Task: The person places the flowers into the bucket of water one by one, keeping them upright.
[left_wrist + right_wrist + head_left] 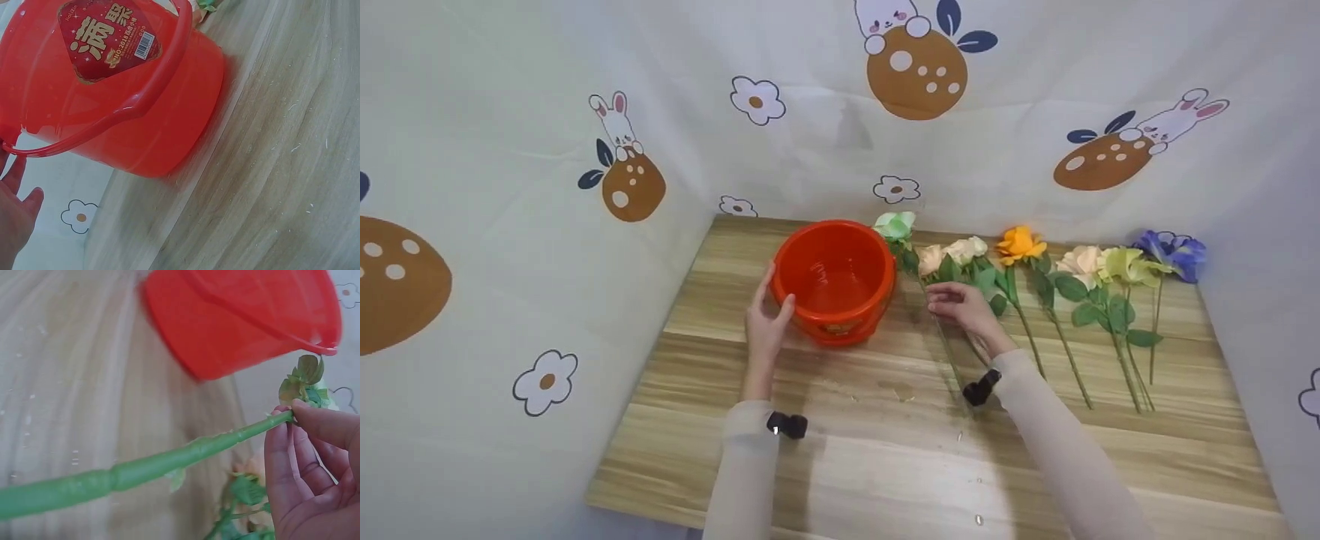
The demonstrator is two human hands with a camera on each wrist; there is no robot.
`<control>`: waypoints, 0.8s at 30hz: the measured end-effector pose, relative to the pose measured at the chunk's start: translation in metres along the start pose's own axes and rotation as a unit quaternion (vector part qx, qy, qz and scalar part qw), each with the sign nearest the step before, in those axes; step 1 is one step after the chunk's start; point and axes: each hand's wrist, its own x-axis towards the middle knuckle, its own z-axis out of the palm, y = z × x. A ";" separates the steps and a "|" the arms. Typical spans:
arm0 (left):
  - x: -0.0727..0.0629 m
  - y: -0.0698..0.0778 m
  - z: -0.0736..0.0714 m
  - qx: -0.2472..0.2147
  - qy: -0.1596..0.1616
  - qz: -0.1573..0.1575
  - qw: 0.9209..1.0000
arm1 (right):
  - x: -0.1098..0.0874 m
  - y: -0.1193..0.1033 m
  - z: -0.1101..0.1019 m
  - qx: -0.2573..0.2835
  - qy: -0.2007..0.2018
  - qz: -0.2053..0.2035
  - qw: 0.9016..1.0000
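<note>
A red plastic bucket (pixel 834 281) stands on the wooden table, its handle hanging down over the labelled side. My left hand (pixel 767 326) is at the bucket's left rim with the fingers stretched along its outside; in the left wrist view the fingertips touch the bucket near the handle's end and the thumb (pixel 35 202) stands away. To the right of the bucket, my right hand (pixel 964 307) pinches the green stem of an artificial flower (pixel 895 225) with a pale green bloom. In the right wrist view the thick stem (pixel 152 465) slants from thumb and forefinger toward the camera.
More artificial flowers lie in a row on the right: peach and cream roses (pixel 964 250), an orange flower (pixel 1021 244), a yellow-green one (pixel 1129 266) and a purple-blue one (pixel 1174 255). Small clear bits (pixel 979 519) dot the table. Printed cloth (pixel 802 142) surrounds it.
</note>
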 end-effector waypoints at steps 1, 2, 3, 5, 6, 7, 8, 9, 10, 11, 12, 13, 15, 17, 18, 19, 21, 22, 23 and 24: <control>0.000 0.000 0.000 0.000 0.001 0.002 1.000 | -0.001 -0.003 -0.001 -0.002 0.001 -0.003 1.000; 0.000 0.000 0.000 0.000 0.003 0.004 1.000 | -0.001 -0.005 -0.002 -0.003 0.004 -0.005 1.000; 0.000 0.001 0.000 0.002 0.004 0.007 1.000 | -0.002 -0.008 -0.002 -0.005 0.006 -0.009 1.000; 0.001 0.000 0.000 0.000 0.006 0.012 1.000 | -0.003 -0.012 -0.004 -0.015 0.012 -0.014 1.000; 0.001 0.000 0.000 0.000 0.007 0.013 1.000 | -0.004 -0.015 -0.005 -0.013 0.016 -0.014 1.000; 0.001 0.000 0.000 -0.001 0.008 0.015 1.000 | -0.004 -0.017 -0.006 -0.014 0.017 -0.017 1.000; 0.001 0.000 0.001 -0.002 0.008 0.015 1.000 | -0.005 -0.019 -0.007 -0.017 0.018 -0.019 1.000; 0.001 -0.001 0.001 -0.003 0.009 0.014 1.000 | -0.005 -0.022 -0.008 -0.019 0.018 -0.019 0.999; 0.000 -0.001 0.001 -0.004 0.009 0.013 1.000 | -0.006 -0.024 -0.008 -0.022 0.020 -0.020 0.999; 0.000 -0.002 0.001 -0.005 0.008 0.012 1.000 | -0.006 -0.027 -0.009 -0.027 0.021 -0.021 0.999; 0.000 -0.002 0.000 -0.005 0.007 0.009 1.000 | -0.007 -0.029 -0.008 -0.030 0.024 -0.022 0.999; 0.000 -0.002 0.000 -0.006 0.007 0.008 1.000 | -0.007 -0.032 -0.008 -0.032 0.023 -0.023 0.999; 0.000 -0.002 0.000 -0.009 0.006 0.006 1.000 | -0.008 -0.038 -0.007 -0.031 0.022 -0.025 0.999; 0.001 -0.002 0.000 -0.010 0.004 0.006 1.000 | -0.009 -0.044 -0.006 -0.029 0.021 -0.034 0.999; 0.001 -0.002 0.000 -0.010 0.004 0.006 1.000 | -0.009 -0.047 -0.006 -0.024 0.020 -0.039 0.999; 0.001 -0.002 0.000 -0.008 0.004 0.005 1.000 | -0.009 -0.050 -0.005 -0.021 0.019 -0.043 0.999; 0.001 -0.001 0.000 -0.008 0.002 0.003 1.000 | -0.008 -0.056 -0.003 -0.010 0.018 -0.047 0.999; 0.001 -0.002 0.000 -0.008 0.001 0.004 1.000 | -0.008 -0.058 -0.002 -0.004 0.018 -0.048 0.999; 0.001 -0.002 0.000 -0.009 0.000 0.003 1.000 | -0.008 -0.061 -0.001 0.001 0.017 -0.050 0.999; 0.000 -0.001 0.000 -0.009 0.000 0.002 1.000 | -0.008 -0.065 0.000 0.008 0.018 -0.054 0.998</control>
